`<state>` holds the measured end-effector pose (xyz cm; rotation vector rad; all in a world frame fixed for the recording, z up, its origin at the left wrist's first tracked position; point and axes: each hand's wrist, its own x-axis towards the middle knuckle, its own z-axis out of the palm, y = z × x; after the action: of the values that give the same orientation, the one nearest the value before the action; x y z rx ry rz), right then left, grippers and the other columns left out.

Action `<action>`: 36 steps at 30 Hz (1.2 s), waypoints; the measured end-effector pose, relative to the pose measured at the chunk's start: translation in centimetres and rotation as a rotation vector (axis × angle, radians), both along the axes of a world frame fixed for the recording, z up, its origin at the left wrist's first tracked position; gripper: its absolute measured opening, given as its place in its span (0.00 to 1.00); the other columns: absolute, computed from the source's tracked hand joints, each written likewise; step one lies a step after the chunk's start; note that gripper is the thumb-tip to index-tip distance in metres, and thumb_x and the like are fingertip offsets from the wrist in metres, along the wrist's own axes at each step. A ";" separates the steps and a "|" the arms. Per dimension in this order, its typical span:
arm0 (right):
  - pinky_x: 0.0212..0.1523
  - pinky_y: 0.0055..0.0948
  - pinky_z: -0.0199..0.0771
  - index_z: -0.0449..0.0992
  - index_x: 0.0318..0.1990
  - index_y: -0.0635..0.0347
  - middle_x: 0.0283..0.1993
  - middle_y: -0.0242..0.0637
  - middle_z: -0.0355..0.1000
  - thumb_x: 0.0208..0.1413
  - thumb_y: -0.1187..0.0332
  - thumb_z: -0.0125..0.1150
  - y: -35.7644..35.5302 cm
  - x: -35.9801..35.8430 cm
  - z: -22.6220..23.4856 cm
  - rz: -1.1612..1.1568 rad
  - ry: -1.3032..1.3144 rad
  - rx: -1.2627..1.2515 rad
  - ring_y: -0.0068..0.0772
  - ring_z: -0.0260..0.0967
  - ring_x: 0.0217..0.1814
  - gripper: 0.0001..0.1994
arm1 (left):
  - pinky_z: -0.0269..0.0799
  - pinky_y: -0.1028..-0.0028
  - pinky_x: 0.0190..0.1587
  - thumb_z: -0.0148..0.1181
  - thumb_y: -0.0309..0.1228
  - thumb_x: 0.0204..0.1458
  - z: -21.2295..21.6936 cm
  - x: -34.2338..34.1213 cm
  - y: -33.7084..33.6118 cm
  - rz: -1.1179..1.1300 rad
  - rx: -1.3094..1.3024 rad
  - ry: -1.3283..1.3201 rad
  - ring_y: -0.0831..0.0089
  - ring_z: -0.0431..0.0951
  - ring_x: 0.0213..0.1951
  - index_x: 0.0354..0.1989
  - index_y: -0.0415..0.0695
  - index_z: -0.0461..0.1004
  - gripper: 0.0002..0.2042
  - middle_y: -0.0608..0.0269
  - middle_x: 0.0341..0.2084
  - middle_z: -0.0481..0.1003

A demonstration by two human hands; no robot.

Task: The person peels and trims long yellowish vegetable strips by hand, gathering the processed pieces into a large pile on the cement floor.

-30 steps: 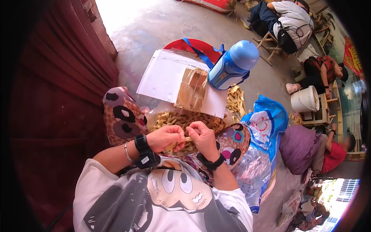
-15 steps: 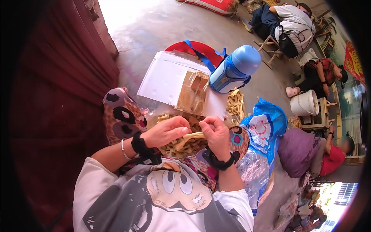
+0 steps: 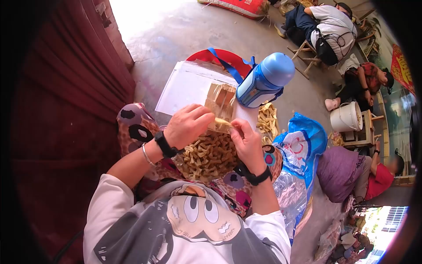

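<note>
- Above the lap, the left hand and right hand pinch a small pale wooden piece between their fingertips; both are closed on it
- Beneath them, a heap of tan wooden pieces lies in the patterned cloth over the knees
- Beyond, a white board carries stacked strips near its right edge; a blue flask touches that edge

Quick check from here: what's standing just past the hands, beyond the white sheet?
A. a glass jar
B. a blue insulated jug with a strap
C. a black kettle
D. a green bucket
B: a blue insulated jug with a blue strap stands at the far edge of the white sheet, just beyond the left hand and right hand, which pinch a pale strip between them.
</note>
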<state>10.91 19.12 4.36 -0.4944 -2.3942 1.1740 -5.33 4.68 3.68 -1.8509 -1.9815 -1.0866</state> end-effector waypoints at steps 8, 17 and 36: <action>0.28 0.27 0.70 0.72 0.39 0.60 0.30 0.39 0.71 0.57 0.71 0.54 2.4 0.5 -2.8 -0.054 -0.101 0.386 0.30 0.72 0.28 0.05 | 0.70 0.71 0.41 0.57 0.23 0.43 -0.9 -1.7 0.8 0.095 -0.251 0.052 0.62 0.72 0.37 0.37 0.42 0.73 0.10 0.62 0.34 0.73; 0.22 0.16 0.70 0.68 0.45 0.65 0.30 0.33 0.71 0.61 0.70 0.49 0.4 3.2 -0.9 -0.017 -0.152 -0.905 0.16 0.65 0.24 0.09 | 0.72 0.80 0.37 0.51 0.25 0.58 -0.7 0.0 -3.0 -0.211 -0.393 -1.329 0.82 0.73 0.32 0.42 0.35 0.71 0.08 0.68 0.30 0.73; 0.22 0.13 0.69 0.71 0.44 0.62 0.32 0.33 0.74 0.58 0.67 0.56 -4.8 3.2 -2.7 0.207 -0.205 -1.428 0.17 0.67 0.24 0.10 | 0.69 0.80 0.46 0.49 0.20 0.56 -2.5 3.5 -4.3 -0.424 -0.123 -1.429 0.82 0.71 0.42 0.46 0.38 0.68 0.10 0.68 0.39 0.70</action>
<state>14.15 14.31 1.66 -0.7611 -1.3374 2.9168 -1.79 0.39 1.22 -1.6573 -2.1556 -3.0773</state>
